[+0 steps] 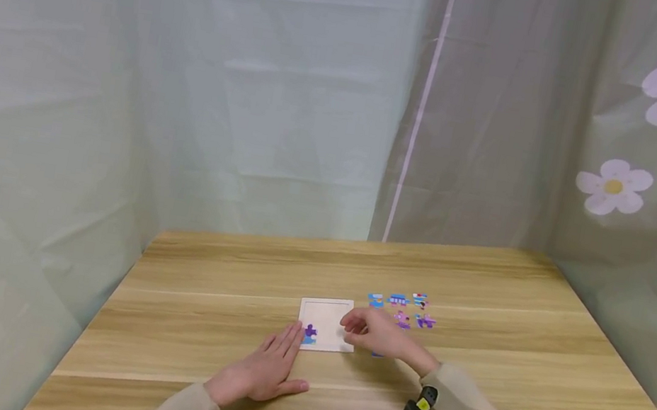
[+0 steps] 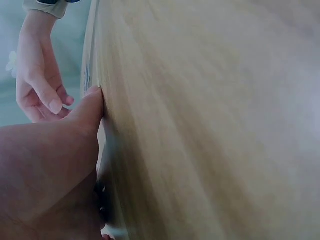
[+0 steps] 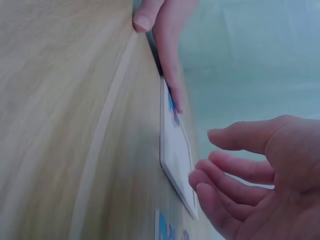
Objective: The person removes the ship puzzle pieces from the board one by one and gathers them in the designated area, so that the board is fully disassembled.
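Note:
A white puzzle tray (image 1: 332, 314) lies flat on the table. In its lower left corner sits a purple and blue jigsaw piece (image 1: 309, 335). My left hand (image 1: 272, 367) rests flat on the table, straight fingers at the tray's left edge and thumb spread aside. Over the tray's right edge hovers my right hand (image 1: 384, 334), its fingers loosely bent. The right wrist view shows nothing between the thumb and fingers of that right hand (image 3: 260, 172), with the tray (image 3: 174, 150) beyond it.
Several loose jigsaw pieces (image 1: 399, 299) in blue, pink and purple lie right of the tray, some partly hidden behind the right hand. The wooden table (image 1: 214, 273) meets hanging curtains (image 1: 300, 100) at the back and sides.

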Demonstrator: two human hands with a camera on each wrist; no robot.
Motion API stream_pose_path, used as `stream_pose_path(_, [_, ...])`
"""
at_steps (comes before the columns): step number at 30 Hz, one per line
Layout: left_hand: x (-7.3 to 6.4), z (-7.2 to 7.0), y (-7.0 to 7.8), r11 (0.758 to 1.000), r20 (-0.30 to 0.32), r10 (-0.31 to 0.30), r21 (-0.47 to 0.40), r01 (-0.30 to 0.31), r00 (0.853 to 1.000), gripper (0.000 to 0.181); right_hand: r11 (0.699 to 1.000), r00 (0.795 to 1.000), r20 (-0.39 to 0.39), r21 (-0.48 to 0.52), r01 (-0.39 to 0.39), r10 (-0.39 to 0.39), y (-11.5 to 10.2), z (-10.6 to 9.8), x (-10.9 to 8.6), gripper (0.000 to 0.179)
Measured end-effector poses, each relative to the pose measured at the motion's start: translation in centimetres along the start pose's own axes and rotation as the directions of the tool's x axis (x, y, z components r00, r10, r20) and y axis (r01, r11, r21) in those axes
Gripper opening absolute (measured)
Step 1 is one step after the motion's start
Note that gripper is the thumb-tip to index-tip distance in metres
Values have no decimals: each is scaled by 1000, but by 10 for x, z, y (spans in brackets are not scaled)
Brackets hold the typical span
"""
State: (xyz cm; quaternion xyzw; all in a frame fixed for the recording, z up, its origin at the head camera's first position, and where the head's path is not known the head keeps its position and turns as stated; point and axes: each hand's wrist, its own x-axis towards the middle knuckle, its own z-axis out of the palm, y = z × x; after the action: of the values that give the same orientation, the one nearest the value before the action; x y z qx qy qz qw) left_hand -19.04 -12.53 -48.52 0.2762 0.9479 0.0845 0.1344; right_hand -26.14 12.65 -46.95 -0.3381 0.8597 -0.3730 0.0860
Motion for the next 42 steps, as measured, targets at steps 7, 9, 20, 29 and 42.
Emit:
stream_pose_path(7, [0,1,0,1000,13,-6,13,5,1000,94,999,998,39,-7,-43,44,-12,9,9,28])
stream_pose_path(9, [0,1,0,1000,17,-8,11,8,1000,94,998,997,40,-7,-62,62,-14,12,11,28])
stream_pose_path(20, [-2,2,1,1000,10,-4,12,4,1000,93,994,992,73,-35,-104,106,-14,28,23,30])
stream_pose_path(29, [-1,0,1,1000,-9,25,-8,-25,1000,93,995,992,86,-32,-91,93,-14,35,30,29])
stream_pose_path(42, [10,21,-14,1000,-55,19,21,-18,998,96,986,988,17,-76,-151,153,-21,45,38,22])
